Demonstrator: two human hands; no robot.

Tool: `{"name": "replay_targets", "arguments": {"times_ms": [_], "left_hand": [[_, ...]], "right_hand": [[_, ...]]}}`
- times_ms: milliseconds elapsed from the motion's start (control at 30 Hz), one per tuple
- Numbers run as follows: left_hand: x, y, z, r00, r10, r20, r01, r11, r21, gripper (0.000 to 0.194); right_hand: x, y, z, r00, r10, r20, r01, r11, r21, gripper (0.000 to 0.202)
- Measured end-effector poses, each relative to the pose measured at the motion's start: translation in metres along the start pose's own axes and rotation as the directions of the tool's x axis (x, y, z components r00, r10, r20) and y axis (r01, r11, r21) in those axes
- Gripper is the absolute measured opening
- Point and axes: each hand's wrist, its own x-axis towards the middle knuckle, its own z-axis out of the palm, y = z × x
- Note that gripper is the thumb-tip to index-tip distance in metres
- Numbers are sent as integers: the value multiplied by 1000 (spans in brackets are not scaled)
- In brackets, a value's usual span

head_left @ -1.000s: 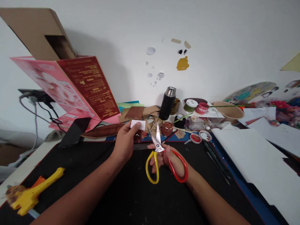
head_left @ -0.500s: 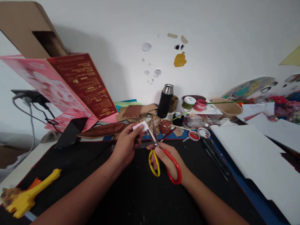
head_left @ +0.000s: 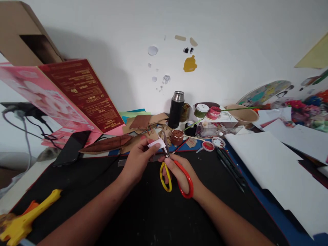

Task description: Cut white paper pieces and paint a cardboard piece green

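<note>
Between its thumb and fingers, my left hand pinches a small piece of white paper. My right hand grips a pair of scissors with one red and one yellow handle loop. The scissor blades are parted and point away from me, with the paper's right edge at them. Whether the blades touch the paper is too small to tell. Both hands are above the black mat. Just beyond the blades stands a small jar of brown paint.
A black flask stands by the wall among cardboard scraps and paint jars. White paper sheets and dark pens lie right. A phone, a red-and-pink folder and a yellow hot glue gun are left.
The view has swung a little to the right. The paper and the scissor blades have come closer together, with the paper now at the blades. Both hands keep their grip.
</note>
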Motion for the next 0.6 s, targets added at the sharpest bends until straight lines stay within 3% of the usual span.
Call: {"name": "replay_targets", "arguments": {"times_ms": [100, 233, 433, 600], "left_hand": [[0, 2, 0, 996, -70, -57, 63, 991, -114, 37], [-1, 5, 4, 989, -145, -25, 135, 963, -232, 37], [-3, 9, 8, 990, -139, -33, 128, 964, -233, 38], [-6, 12, 9, 986, -162, -47, 147, 963, -227, 45]], "right_hand": [[0, 2, 1, 1000, -23, 8, 23, 1000, 3, 62], [0, 3, 1, 1000, -21, 14, 21, 1000, 12, 64], [1, 2, -2, 999, 15, 51, -16, 999, 32, 67], [2, 10, -2, 979, 75, 188, -94, 991, 97, 73]]}}
